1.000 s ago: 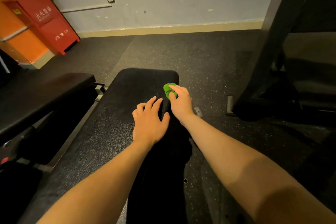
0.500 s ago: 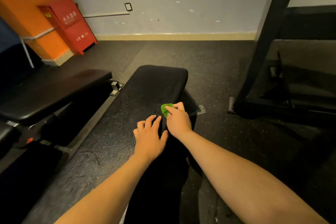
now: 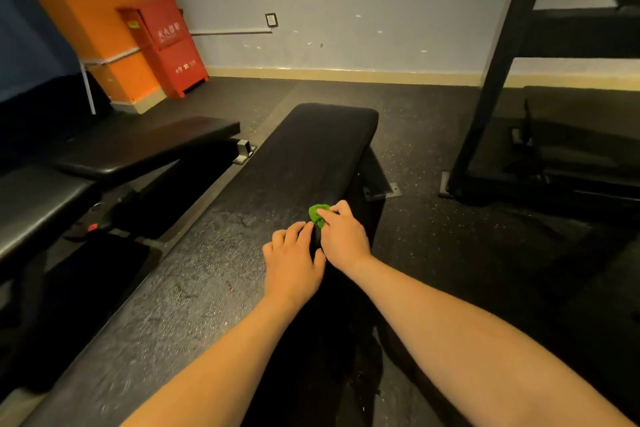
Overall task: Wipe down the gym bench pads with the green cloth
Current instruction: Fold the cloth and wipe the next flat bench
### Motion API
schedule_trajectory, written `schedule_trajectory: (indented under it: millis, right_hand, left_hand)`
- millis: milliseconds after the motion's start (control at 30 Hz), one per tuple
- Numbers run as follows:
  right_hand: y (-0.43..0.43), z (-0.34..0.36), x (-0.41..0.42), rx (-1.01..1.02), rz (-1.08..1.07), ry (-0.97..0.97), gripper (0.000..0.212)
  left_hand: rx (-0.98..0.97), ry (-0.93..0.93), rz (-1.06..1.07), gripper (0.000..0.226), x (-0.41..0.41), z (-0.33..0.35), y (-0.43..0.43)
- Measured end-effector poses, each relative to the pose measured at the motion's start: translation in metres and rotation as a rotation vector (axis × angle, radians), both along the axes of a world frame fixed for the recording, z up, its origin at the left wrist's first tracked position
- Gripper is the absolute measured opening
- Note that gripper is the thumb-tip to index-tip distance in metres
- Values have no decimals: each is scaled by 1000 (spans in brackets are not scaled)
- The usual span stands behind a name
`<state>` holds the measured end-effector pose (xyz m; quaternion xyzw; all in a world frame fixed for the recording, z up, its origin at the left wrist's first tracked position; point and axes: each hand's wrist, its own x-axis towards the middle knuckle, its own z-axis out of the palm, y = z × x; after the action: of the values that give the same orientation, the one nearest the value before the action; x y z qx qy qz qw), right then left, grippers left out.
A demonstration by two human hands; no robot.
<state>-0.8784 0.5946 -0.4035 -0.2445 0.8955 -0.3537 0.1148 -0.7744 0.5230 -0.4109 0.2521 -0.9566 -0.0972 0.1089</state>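
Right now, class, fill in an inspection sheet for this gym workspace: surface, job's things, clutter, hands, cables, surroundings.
Surface: black bench pad, textured, with pale scuffed patches.
Job's things: green cloth, bunched, on the pad near its right edge.
Clutter: nothing seen.
Hands: right hand grips the cloth; left hand rests on the pad beside it.
Cables: nothing seen.
Surroundings: second bench on the left, red cabinet beyond it, black frame on the right.
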Motion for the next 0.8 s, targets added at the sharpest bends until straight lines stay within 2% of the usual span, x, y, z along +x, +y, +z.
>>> schedule_trajectory:
  millis: [167, 267, 333, 433, 533, 633, 800]
  right_hand:
    - [8, -10, 39, -135, -59, -106, 23]
    - [18, -8, 65, -116, 25, -90, 38]
    - [26, 3, 86, -88, 48, -128, 39]
    - [29, 25, 116, 71, 103, -280, 28]
    - [36, 79, 159, 151, 201, -437, 30]
    - [46, 155, 202, 31, 154, -604, 39]
    - [51, 290, 258, -104, 56, -821, 37]
  left_hand:
    - [105, 151, -82, 54, 30, -5, 5]
    - [238, 242, -84, 55, 52, -8, 16]
    - [376, 231, -52, 58, 76, -3, 26]
    - [551, 146, 21, 56, 116, 16, 37]
    - [699, 51, 148, 50, 163, 70, 42]
    - [790, 32, 171, 48, 203, 135, 44]
    - [935, 29, 215, 48, 260, 269, 53]
